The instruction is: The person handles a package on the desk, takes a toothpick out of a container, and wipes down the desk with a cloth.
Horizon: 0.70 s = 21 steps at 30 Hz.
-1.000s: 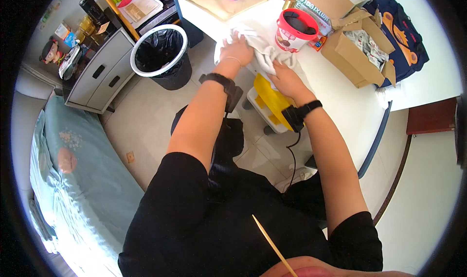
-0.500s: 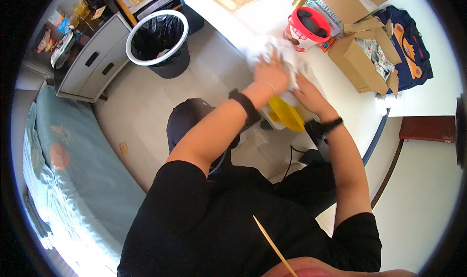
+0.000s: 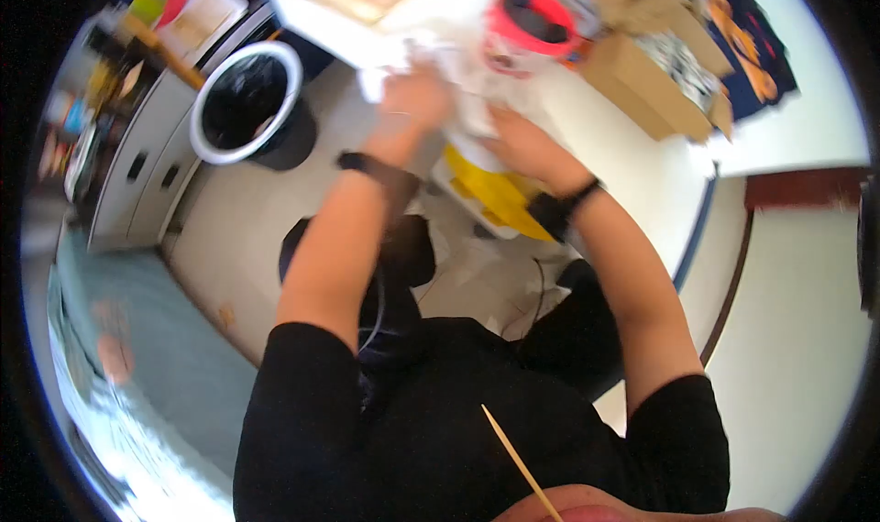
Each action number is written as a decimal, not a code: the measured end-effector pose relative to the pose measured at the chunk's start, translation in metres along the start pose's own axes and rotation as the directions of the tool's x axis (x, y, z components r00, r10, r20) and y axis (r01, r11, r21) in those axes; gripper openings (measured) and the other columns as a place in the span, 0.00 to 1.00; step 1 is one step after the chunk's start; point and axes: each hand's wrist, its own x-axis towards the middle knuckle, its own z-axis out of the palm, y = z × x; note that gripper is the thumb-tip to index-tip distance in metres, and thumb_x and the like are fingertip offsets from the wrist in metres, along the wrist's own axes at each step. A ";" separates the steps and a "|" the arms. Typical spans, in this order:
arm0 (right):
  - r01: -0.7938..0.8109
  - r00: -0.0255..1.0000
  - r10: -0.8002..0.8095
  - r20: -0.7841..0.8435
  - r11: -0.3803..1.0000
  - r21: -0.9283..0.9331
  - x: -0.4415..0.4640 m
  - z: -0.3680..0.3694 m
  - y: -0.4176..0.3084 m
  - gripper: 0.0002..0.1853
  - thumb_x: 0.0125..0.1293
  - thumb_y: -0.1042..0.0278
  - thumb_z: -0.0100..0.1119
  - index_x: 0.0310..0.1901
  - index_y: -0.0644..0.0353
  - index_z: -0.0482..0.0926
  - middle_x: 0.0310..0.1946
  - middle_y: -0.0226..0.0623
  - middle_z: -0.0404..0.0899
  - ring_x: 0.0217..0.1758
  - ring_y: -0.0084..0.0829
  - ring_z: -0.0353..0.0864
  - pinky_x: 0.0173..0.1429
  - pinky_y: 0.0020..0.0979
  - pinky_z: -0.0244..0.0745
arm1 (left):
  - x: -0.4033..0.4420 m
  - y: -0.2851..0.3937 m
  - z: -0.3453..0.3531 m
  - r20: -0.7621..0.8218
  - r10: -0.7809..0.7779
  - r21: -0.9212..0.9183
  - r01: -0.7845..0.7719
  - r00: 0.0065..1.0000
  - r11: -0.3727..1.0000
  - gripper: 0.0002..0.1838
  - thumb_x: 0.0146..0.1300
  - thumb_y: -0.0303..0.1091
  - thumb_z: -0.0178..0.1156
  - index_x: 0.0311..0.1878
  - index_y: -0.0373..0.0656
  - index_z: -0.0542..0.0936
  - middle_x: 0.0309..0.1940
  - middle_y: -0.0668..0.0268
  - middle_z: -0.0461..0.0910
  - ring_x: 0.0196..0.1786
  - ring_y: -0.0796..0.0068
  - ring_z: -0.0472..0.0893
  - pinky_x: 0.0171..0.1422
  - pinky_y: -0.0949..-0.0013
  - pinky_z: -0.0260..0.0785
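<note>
Motion blurs a crumpled, thin white material (image 3: 451, 59) over the front edge of the white table. Whether it is plastic or tissue I cannot tell. My left hand (image 3: 417, 98) grips its left part, with the fingers curled into it. My right hand (image 3: 530, 144) is closed on its right side, the fingertips partly lost in the white folds. Below the hands hangs a bright yellow sheet-like piece (image 3: 486, 190), beside the right wrist. Just beyond my hands stands a red-rimmed tub (image 3: 509, 50) with something dark inside.
A black-lined bin with a white rim (image 3: 199, 123) stands on the floor at left. Right of the tub sits an open cardboard box (image 3: 623, 87) holding crumpled wrapping. Dark blue cloth (image 3: 770, 59) lies behind it. Grey drawers (image 3: 151, 155) and a bed (image 3: 174, 329) are at left.
The view has shifted, and the blur is stronger. My left hand has moved away from my right, leaving a wider gap with white material between them. More of the yellow piece shows.
</note>
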 end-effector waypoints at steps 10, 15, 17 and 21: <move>0.122 0.986 -0.113 -0.125 0.991 0.060 0.143 0.061 0.006 0.18 0.59 0.64 0.49 0.50 0.62 0.75 0.51 0.44 0.75 0.54 0.39 0.74 0.58 0.37 0.68 | 0.093 -0.148 0.046 0.027 0.260 0.440 -0.245 0.965 0.864 0.25 0.59 0.40 0.49 0.52 0.27 0.71 0.57 0.39 0.66 0.65 0.40 0.58 0.64 0.35 0.46; 0.270 0.961 -0.264 -0.082 0.834 0.481 0.070 0.025 0.011 0.22 0.66 0.60 0.42 0.60 0.56 0.68 0.60 0.39 0.69 0.63 0.38 0.67 0.67 0.37 0.59 | -0.010 -0.004 0.025 -0.069 0.076 0.153 -0.065 0.995 0.986 0.20 0.59 0.40 0.49 0.46 0.32 0.75 0.47 0.43 0.73 0.51 0.46 0.70 0.55 0.43 0.60; 0.158 0.984 -0.137 -0.110 0.964 0.212 0.030 0.051 0.113 0.21 0.62 0.65 0.48 0.58 0.55 0.70 0.60 0.42 0.69 0.63 0.42 0.66 0.66 0.38 0.60 | 0.002 0.032 0.056 0.002 0.190 0.132 -0.189 0.982 0.973 0.18 0.60 0.40 0.49 0.43 0.34 0.77 0.43 0.45 0.76 0.46 0.48 0.75 0.51 0.46 0.65; 0.073 0.991 -0.053 -0.123 0.984 0.160 -0.038 0.064 0.100 0.18 0.59 0.64 0.49 0.52 0.57 0.74 0.55 0.44 0.73 0.58 0.45 0.68 0.62 0.41 0.63 | -0.016 0.082 0.054 0.142 0.378 0.152 -0.398 0.915 0.905 0.19 0.61 0.42 0.46 0.47 0.40 0.78 0.53 0.44 0.70 0.54 0.44 0.71 0.56 0.39 0.59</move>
